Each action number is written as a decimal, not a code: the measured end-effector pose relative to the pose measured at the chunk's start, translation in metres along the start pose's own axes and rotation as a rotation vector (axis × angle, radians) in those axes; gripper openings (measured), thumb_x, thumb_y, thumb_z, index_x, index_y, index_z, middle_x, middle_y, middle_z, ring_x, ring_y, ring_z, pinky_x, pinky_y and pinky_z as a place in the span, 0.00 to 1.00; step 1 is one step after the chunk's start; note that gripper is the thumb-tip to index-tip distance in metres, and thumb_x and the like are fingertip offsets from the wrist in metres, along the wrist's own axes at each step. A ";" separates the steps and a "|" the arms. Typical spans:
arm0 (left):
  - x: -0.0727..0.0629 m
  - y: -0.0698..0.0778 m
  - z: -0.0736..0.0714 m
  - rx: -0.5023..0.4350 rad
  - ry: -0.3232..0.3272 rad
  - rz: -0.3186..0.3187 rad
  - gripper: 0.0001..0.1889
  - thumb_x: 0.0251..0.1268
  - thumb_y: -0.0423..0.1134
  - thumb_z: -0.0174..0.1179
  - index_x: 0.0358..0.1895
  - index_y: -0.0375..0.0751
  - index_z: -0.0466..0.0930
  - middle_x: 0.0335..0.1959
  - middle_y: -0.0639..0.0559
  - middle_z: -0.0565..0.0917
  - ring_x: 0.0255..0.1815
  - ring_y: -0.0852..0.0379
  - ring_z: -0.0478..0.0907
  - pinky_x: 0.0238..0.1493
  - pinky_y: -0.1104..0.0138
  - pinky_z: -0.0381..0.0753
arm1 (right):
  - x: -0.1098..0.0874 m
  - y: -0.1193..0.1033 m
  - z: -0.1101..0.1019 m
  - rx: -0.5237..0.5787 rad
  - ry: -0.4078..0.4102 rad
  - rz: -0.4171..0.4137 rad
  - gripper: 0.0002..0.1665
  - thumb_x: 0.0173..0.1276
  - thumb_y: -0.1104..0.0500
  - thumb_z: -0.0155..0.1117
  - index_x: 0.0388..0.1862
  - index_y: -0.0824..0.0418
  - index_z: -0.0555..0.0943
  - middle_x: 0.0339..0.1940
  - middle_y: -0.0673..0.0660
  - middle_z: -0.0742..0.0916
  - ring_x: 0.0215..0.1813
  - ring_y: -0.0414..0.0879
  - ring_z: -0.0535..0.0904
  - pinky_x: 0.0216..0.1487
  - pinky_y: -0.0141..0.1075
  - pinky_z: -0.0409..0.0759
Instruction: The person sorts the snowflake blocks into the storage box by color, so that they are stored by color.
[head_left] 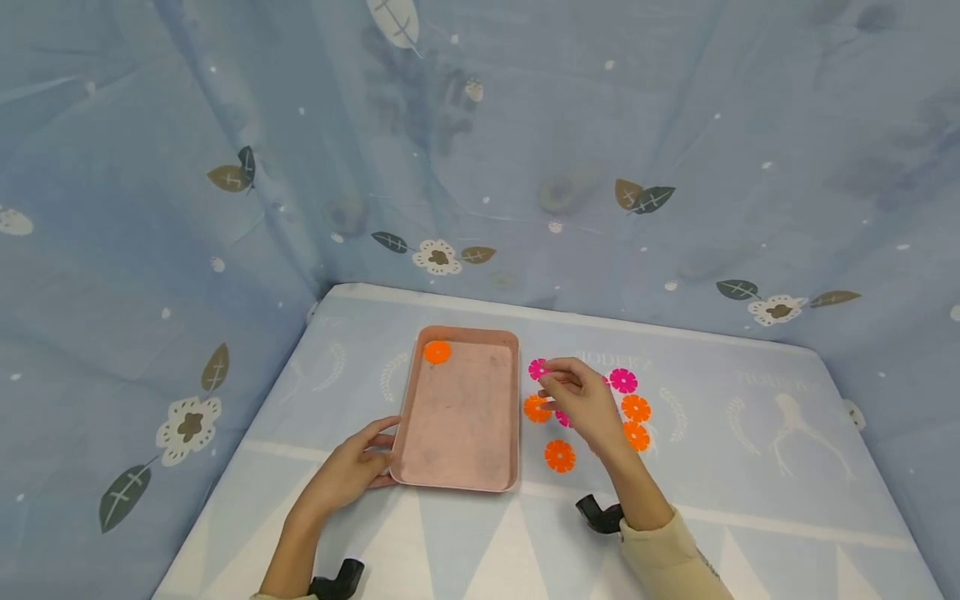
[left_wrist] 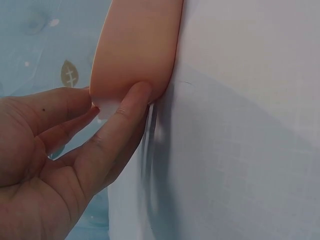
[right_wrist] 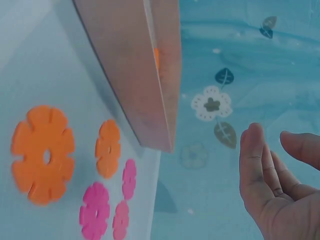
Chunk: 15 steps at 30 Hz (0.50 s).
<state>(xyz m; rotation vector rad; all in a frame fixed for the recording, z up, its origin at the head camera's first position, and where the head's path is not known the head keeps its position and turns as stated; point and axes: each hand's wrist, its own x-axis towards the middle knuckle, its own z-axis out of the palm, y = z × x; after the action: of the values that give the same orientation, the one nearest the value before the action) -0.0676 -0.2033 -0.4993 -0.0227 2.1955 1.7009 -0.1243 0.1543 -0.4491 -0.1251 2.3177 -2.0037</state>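
Note:
A pink rectangular tray (head_left: 457, 417) lies on the table. My left hand (head_left: 352, 467) holds its left side near the front corner, and in the left wrist view the fingers (left_wrist: 117, 125) meet the tray's wall (left_wrist: 135, 45). One orange flower-shaped disc (head_left: 437, 352) rests inside the tray, at its far left corner. Right of the tray my right hand (head_left: 585, 404) hovers over loose discs, among them an orange disc (head_left: 559, 456) and a pink disc (head_left: 623, 381). Its thumb and forefinger stand apart in the right wrist view, with nothing visible between them. The hand hides some discs.
Several more orange discs (head_left: 636, 408) and pink ones are spread on the patterned tablecloth (head_left: 750, 467). Blue leaf-and-flower fabric (head_left: 525, 167) hangs behind the table and at its left. Black devices (head_left: 600, 514) sit by both wrists.

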 end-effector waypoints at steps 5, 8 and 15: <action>0.000 0.000 0.000 -0.009 -0.004 0.001 0.29 0.72 0.26 0.53 0.74 0.40 0.64 0.61 0.32 0.74 0.49 0.42 0.82 0.42 0.59 0.87 | -0.018 0.004 -0.019 -0.051 0.035 0.002 0.21 0.73 0.54 0.66 0.59 0.64 0.78 0.47 0.63 0.83 0.46 0.56 0.85 0.49 0.50 0.85; 0.000 -0.001 0.000 -0.015 -0.014 0.008 0.29 0.72 0.26 0.53 0.75 0.39 0.64 0.61 0.31 0.73 0.50 0.41 0.81 0.42 0.59 0.87 | -0.029 0.009 -0.031 -0.092 0.067 0.020 0.23 0.73 0.53 0.66 0.60 0.65 0.77 0.49 0.64 0.83 0.44 0.50 0.85 0.49 0.47 0.85; 0.000 -0.001 -0.001 -0.011 -0.016 0.013 0.29 0.72 0.25 0.52 0.75 0.40 0.63 0.62 0.31 0.72 0.52 0.40 0.80 0.43 0.58 0.87 | -0.052 0.019 -0.056 -0.137 0.139 0.022 0.23 0.73 0.56 0.66 0.60 0.68 0.77 0.47 0.68 0.82 0.44 0.54 0.85 0.44 0.36 0.86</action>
<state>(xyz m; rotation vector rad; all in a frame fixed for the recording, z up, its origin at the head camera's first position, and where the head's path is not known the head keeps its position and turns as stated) -0.0674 -0.2047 -0.5001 0.0026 2.1797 1.7140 -0.0792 0.2174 -0.4595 0.0329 2.5292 -1.8996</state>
